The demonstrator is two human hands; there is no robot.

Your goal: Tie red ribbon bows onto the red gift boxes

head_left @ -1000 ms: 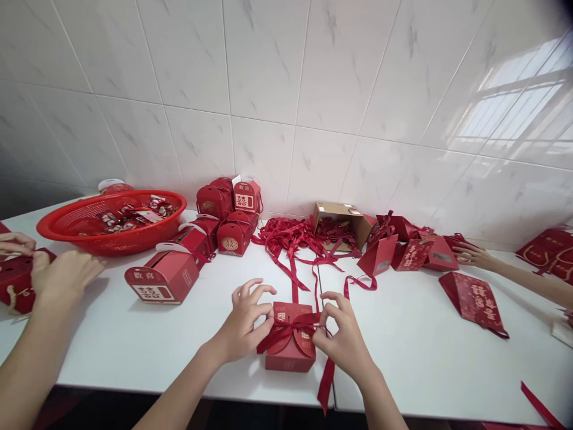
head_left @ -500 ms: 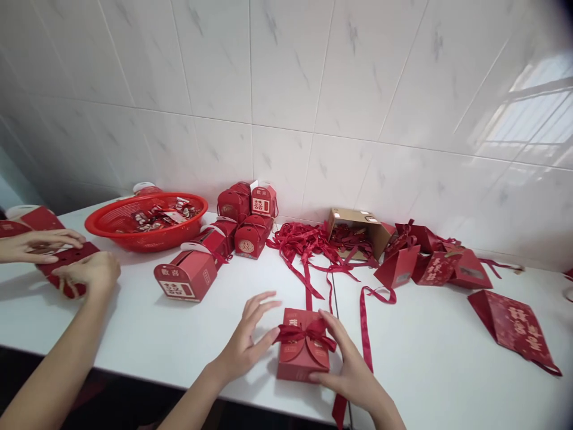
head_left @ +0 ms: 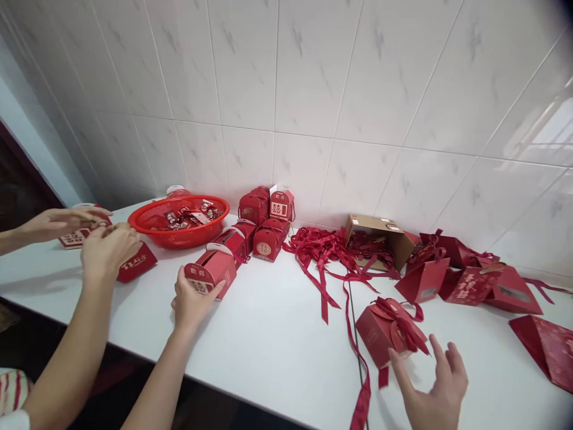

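Note:
My left hand (head_left: 192,303) grips the near end of a red gift box (head_left: 225,267) with a rounded lid, its thumb along one side and its fingers along the other. The box rests on the white table. To the right, a red gift box tied with a ribbon bow (head_left: 375,335) sits slightly tilted in view. Beside it my right hand (head_left: 433,391) is open, fingers spread; the thumb tip is at the box's lower edge, and I cannot tell whether it touches. A loose red ribbon (head_left: 362,394) trails toward the table's front edge.
A co-worker's hands (head_left: 107,245) work over a red box (head_left: 139,263) at left. Behind are a red basket (head_left: 179,239) of wrapped sweets, stacked gift boxes (head_left: 268,239), a ribbon pile (head_left: 320,248), a cardboard box (head_left: 378,224) and several red triangular boxes (head_left: 474,285).
My right hand and the bow-tied box have moved right, and the fingers have spread. My left hand has left that box and taken hold of the rounded-lid box. The view has shifted left.

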